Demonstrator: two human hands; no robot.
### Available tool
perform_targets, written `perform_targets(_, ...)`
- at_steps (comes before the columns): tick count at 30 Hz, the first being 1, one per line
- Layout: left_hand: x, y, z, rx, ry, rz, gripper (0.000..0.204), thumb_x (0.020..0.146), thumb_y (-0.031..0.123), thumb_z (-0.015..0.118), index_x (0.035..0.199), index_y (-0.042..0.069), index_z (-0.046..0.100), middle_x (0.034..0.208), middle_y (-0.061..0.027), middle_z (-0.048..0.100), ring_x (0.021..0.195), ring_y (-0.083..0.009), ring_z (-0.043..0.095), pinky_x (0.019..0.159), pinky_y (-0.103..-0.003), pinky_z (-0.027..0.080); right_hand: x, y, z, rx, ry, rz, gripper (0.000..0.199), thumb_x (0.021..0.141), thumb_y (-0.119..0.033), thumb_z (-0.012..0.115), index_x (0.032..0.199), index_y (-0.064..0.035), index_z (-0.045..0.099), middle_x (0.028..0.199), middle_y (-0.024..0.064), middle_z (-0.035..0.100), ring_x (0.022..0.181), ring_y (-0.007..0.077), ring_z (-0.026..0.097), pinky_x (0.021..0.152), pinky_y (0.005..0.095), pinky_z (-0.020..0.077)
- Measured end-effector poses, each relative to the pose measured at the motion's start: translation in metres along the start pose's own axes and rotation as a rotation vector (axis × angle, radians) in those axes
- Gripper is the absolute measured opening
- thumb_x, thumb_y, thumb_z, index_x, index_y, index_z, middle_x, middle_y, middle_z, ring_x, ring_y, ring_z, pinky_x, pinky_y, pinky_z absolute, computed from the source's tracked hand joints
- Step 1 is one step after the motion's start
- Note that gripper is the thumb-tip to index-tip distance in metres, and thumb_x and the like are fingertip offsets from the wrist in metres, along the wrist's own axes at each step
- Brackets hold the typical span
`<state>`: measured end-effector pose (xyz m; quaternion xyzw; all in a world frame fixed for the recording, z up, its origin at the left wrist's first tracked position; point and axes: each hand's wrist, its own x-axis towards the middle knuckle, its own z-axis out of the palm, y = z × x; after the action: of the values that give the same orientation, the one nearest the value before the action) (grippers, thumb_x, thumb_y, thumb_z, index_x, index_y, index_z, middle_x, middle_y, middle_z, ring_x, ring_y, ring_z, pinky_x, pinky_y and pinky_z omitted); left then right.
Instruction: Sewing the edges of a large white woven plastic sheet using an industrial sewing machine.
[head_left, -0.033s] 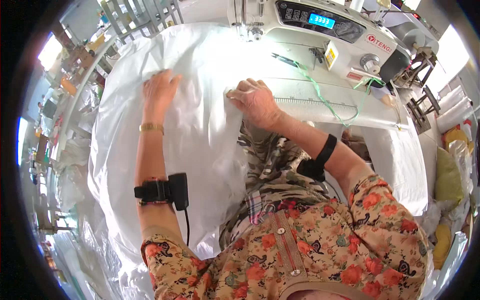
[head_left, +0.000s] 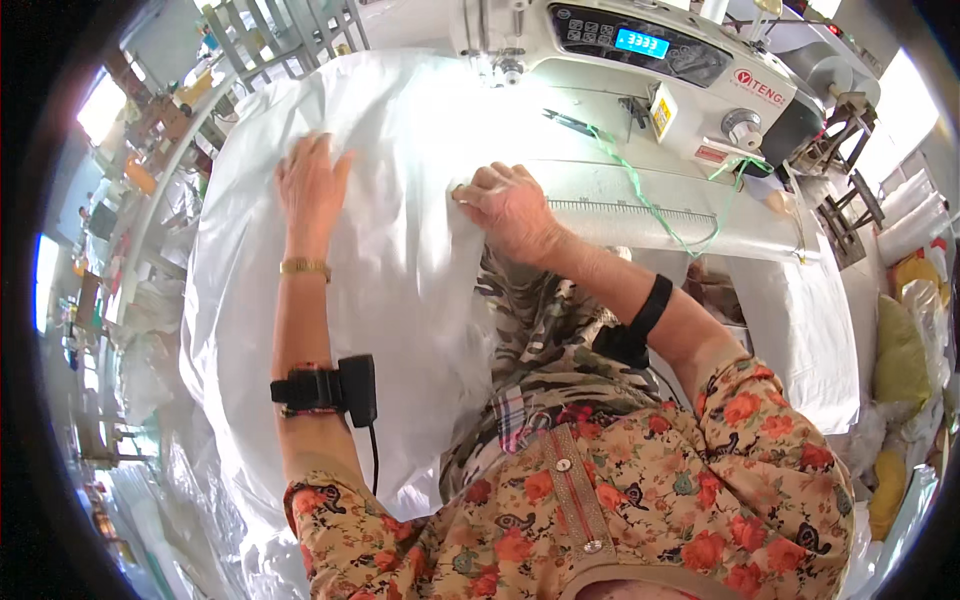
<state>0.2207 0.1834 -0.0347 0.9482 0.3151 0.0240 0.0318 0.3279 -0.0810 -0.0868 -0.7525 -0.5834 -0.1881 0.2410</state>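
A large sheet of thin, shiny white material point(head_left: 390, 330) spreads over the left part of the worktable and hangs down by my lap. On its far left portion my left hand point(head_left: 312, 195) lies flat, palm down, with the fingers apart. Close to the sheet's right edge is my right hand point(head_left: 508, 208), its fingers curled and pinching that edge; the fingertips are partly hidden. Beyond both hands stands a white sewing machine point(head_left: 640, 85) with a lit display, its lamp glaring over the sheet near the needle area.
A ruler scale point(head_left: 640, 208) runs along the table's near edge, right of my right hand. Green cord point(head_left: 632, 180) trails across the tabletop from dark, slim snips or tweezers point(head_left: 568, 122). More white material point(head_left: 800, 330) hangs at the right. Metal bars point(head_left: 285, 35) stand at the far left.
My left hand has slid slightly left and away from me, its fingers a little more spread. My right hand keeps its pinch at the sheet's edge.
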Motion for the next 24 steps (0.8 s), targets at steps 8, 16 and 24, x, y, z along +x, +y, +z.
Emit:
perform_targets(8, -0.033, -0.076, 0.037, 0.118, 0.489, -0.158, 0.068, 0.089, 0.048, 0.059, 0.144, 0.012, 0.041, 0.157, -0.0071, 0.026, 0.144, -0.0279, 0.024, 0.113, -0.061, 0.013, 0.009, -0.014, -0.002, 0.038, -0.093, -0.110, 0.017, 0.085, -0.017, 0.061, 0.100, -0.0090, 0.064, 0.097, 0.0085, 0.058, 0.101, 0.0259, 0.056, 0.090, 0.0406, 0.0451)
perform_targets(16, -0.114, -0.035, 0.037, -0.434, 0.605, 0.139, 0.063, 0.087, 0.043, 0.066, 0.139, 0.013, 0.046, 0.152, -0.0164, 0.032, 0.140, -0.0351, 0.030, 0.113, -0.053, 0.022, 0.020, -0.018, -0.002, -0.002, -0.055, -0.121, 0.031, 0.082, -0.013, 0.065, 0.113, -0.0091, 0.064, 0.108, 0.0088, 0.060, 0.100, 0.0282, 0.057, 0.087, 0.0404, 0.0460)
perform_targets(24, -0.394, -0.033, 0.124, -0.235, 0.433, -0.345, 0.101, 0.072, 0.040, 0.081, 0.149, 0.006, 0.025, 0.157, -0.0224, 0.014, 0.146, -0.0390, 0.012, 0.114, -0.058, 0.010, 0.010, -0.039, 0.008, -0.053, -0.105, -0.324, 0.031, 0.083, -0.011, 0.064, 0.113, -0.0071, 0.061, 0.123, 0.0081, 0.055, 0.116, 0.0295, 0.049, 0.099, 0.0423, 0.0395)
